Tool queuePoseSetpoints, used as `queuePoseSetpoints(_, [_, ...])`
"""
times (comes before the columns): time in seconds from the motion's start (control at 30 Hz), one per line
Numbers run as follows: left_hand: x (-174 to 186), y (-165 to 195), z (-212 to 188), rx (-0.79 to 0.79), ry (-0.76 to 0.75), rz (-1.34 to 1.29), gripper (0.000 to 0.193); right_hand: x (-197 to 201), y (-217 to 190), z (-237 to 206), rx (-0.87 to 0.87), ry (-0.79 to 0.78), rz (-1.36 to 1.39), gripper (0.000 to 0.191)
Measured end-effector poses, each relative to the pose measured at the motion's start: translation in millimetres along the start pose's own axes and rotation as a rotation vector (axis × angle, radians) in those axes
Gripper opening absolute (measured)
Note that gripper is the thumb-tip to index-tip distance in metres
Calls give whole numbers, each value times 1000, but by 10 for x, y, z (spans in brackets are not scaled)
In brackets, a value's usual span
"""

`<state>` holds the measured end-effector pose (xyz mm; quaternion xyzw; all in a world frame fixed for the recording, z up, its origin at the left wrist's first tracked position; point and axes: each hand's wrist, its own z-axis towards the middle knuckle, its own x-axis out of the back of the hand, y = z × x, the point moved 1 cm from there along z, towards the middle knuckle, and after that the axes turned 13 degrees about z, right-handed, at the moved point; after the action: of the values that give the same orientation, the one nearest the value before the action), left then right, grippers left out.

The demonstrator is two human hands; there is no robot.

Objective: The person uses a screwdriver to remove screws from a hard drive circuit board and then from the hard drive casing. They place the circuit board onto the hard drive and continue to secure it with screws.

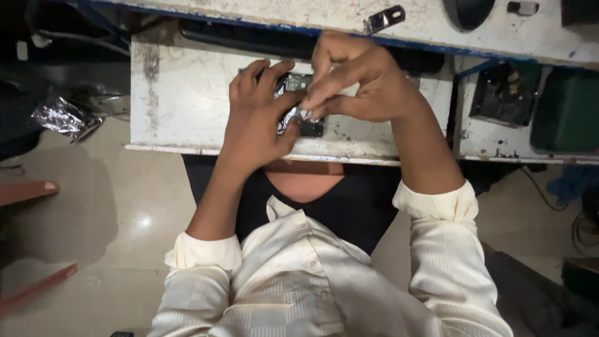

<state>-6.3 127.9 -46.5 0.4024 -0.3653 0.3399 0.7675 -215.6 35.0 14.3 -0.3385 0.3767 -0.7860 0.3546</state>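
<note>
Left hand: the left hand [256, 118] cupped a small dark circuit-board part with green edge [298, 106], fingers curled around its left side.
Right hand: the right hand [355, 84] pinched a tiny silvery piece [302, 113] between thumb and forefinger, just above the part.
Doing it well: judged best with the part braced flat on the scuffed white worktop [187, 93].
Surroundings: crumpled foil [59, 115] lay well left of the fingers; a metal bracket [384, 19] lay beyond them, a green box [568, 112] far right.
Obstruction: nothing crowded the fingers.

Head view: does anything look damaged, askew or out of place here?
The white bench is worn, its paint scuffed and stained. A loose metal bracket lies askew above. Both hands, left hand and right hand, cover a small dark part.
</note>
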Motion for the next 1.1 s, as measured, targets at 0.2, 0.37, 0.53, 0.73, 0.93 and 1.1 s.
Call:
queuePoseSetpoints(0.2, [24, 35, -6, 19, -17, -3, 38, -20, -40, 9, 39, -17, 15, 34])
queuePoseSetpoints(0.37, [29, 56, 11, 14, 7, 16, 40, -27, -45, -19, -113, -22, 34, 38])
queuePoseSetpoints(0.53, [41, 59, 33, 26, -21, 35, 39, -27, -56, 43, 94, 2, -111, 33])
queuePoseSetpoints(0.73, [45, 71, 18, 23, -16, 7, 47, -76, -65, 31, -54, 37, -21, 32])
queuePoseSetpoints(0.93, [26, 70, 51, 24, -33, 34, 38, -36, -95, 21, 86, -13, -46, 33])
queuePoseSetpoints(1.1, [13, 67, 38, 42, -42, 9, 47, -64, -30, -13, -95, -29, 64, 41])
